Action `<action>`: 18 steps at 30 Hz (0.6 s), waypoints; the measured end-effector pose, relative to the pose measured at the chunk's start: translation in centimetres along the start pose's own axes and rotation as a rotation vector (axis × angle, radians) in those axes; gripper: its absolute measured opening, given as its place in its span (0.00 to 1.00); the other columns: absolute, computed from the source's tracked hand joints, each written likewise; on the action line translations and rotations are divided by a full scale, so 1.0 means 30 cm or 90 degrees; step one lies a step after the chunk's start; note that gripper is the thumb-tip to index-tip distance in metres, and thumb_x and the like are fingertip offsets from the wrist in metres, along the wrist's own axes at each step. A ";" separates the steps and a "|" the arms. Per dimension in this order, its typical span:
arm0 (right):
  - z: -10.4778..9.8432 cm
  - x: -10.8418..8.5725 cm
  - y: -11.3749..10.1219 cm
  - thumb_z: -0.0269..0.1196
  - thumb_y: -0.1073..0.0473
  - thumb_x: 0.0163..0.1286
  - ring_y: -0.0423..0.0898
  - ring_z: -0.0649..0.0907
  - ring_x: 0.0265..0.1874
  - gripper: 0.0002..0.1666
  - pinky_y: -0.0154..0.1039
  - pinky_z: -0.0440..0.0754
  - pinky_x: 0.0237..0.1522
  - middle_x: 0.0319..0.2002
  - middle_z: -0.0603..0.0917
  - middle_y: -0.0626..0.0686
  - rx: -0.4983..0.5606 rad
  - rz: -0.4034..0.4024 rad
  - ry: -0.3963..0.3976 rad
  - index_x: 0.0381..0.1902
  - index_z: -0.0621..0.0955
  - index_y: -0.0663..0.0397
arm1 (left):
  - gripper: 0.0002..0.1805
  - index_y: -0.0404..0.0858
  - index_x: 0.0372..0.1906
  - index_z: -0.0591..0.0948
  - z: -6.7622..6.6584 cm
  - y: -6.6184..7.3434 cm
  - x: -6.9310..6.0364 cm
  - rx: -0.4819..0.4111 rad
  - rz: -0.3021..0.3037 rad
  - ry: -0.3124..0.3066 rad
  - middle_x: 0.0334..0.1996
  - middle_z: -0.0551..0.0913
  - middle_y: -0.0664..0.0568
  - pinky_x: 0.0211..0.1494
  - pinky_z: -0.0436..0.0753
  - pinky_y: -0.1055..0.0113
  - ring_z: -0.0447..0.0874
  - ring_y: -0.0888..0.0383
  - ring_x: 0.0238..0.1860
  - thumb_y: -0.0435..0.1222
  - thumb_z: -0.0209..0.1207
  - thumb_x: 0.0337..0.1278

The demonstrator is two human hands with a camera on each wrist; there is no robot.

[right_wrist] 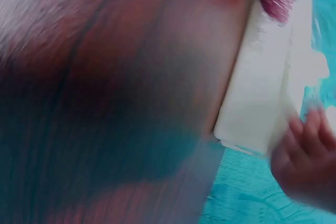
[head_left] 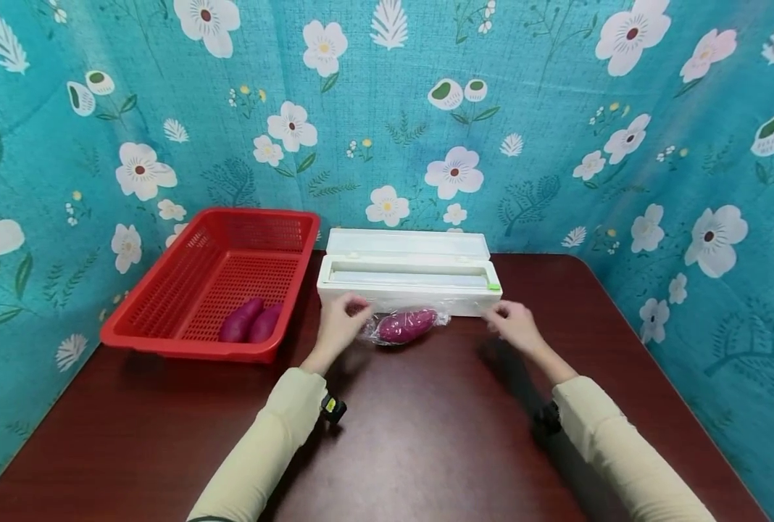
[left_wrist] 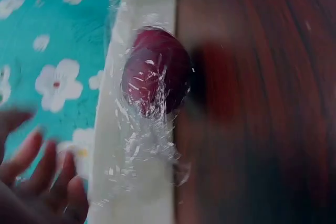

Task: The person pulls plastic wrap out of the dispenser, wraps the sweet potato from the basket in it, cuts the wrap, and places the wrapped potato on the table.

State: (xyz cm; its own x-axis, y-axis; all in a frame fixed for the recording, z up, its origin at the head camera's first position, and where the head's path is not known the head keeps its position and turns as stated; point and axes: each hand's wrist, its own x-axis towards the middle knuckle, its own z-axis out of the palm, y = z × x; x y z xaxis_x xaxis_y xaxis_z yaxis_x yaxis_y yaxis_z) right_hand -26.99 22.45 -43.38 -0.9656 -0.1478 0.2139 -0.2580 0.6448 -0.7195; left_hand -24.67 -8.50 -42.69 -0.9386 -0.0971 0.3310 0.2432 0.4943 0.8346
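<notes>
A purple sweet potato [head_left: 406, 326] lies wrapped in clear cling film [left_wrist: 149, 140], its film ends crumpled, against the front of a white cling film dispenser [head_left: 409, 299]. My left hand [head_left: 344, 319] is by the left end of the wrapped potato. In the left wrist view its loosely bent fingers [left_wrist: 44, 166] are spread, apart from the film. Off to the right, near the dispenser's right front corner, is my right hand [head_left: 514, 325]. Its fingers [right_wrist: 304, 135] are bent loosely and blurred, and I see nothing held in them.
A red plastic basket [head_left: 185, 346] stands at the left with two purple sweet potatoes [head_left: 242, 320] inside. The dispenser's lid [head_left: 406, 243] is raised, and a green piece [head_left: 493, 287] sits at its right end. Behind the dark wooden table [head_left: 419, 435] hangs a blue floral curtain [head_left: 361, 109].
</notes>
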 end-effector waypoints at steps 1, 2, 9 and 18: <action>0.005 0.003 0.007 0.61 0.54 0.60 0.51 0.77 0.25 0.17 0.39 0.75 0.25 0.24 0.79 0.56 0.015 0.003 -0.054 0.32 0.78 0.67 | 0.10 0.34 0.32 0.81 0.004 0.004 -0.003 0.052 0.055 -0.060 0.28 0.80 0.49 0.33 0.74 0.65 0.76 0.56 0.29 0.34 0.65 0.42; 0.012 0.007 0.012 0.62 0.55 0.59 0.52 0.78 0.28 0.18 0.41 0.77 0.29 0.28 0.80 0.58 0.031 0.004 -0.104 0.35 0.78 0.69 | 0.12 0.34 0.34 0.81 0.008 0.008 -0.004 0.097 0.106 -0.113 0.31 0.80 0.47 0.34 0.74 0.63 0.76 0.54 0.31 0.35 0.66 0.41; 0.113 0.054 0.010 0.66 0.68 0.51 0.62 0.74 0.47 0.26 0.55 0.69 0.48 0.46 0.75 0.69 0.143 -0.058 -0.150 0.48 0.73 0.73 | 0.23 0.35 0.40 0.79 0.036 0.012 0.013 0.288 0.288 -0.266 0.36 0.78 0.46 0.41 0.74 0.60 0.75 0.53 0.37 0.36 0.72 0.32; 0.179 0.074 -0.025 0.65 0.77 0.47 0.64 0.79 0.37 0.28 0.42 0.77 0.35 0.37 0.76 0.71 0.195 -0.119 -0.178 0.48 0.70 0.78 | 0.23 0.34 0.41 0.74 0.092 -0.019 0.009 0.387 0.327 -0.288 0.37 0.77 0.47 0.41 0.76 0.60 0.77 0.51 0.41 0.29 0.69 0.32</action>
State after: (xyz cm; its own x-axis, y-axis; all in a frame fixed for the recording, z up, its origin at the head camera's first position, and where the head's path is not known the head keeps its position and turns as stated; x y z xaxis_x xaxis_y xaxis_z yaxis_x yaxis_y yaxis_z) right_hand -29.12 17.61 -45.93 -0.8624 -0.4640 0.2023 -0.3853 0.3427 -0.8568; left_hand -25.74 -6.42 -44.29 -0.7879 0.5450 0.2865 0.6071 0.7654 0.2136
